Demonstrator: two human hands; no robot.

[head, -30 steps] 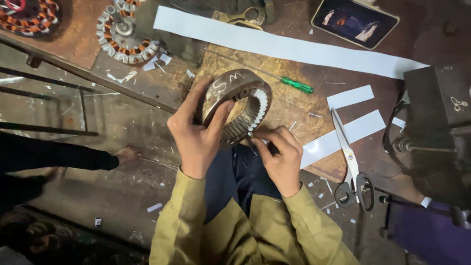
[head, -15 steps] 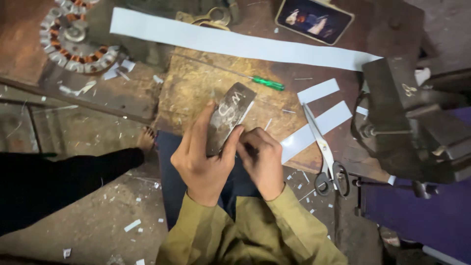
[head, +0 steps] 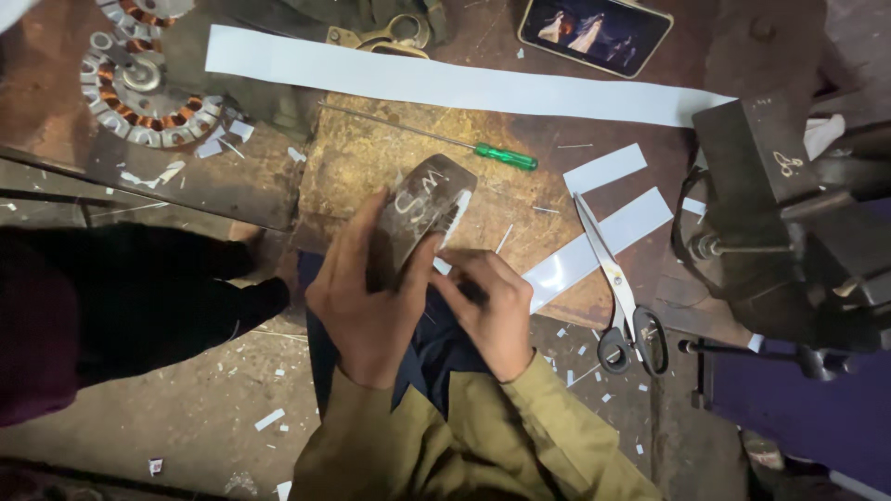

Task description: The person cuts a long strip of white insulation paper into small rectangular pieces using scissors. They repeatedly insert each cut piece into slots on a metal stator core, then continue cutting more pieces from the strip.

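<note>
L hand [head: 367, 301] wrapped round metal stator ring [head: 422, 215], held edge-up over tabletop [head: 371, 158]. R hand [head: 492, 311] pinched at ring's lower edge. Scissors [head: 617, 288], green screwdriver [head: 506, 156] nearby.

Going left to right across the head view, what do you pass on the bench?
Wound stator → left hand holding the metal ring → right hand → scissors → vise.
</note>
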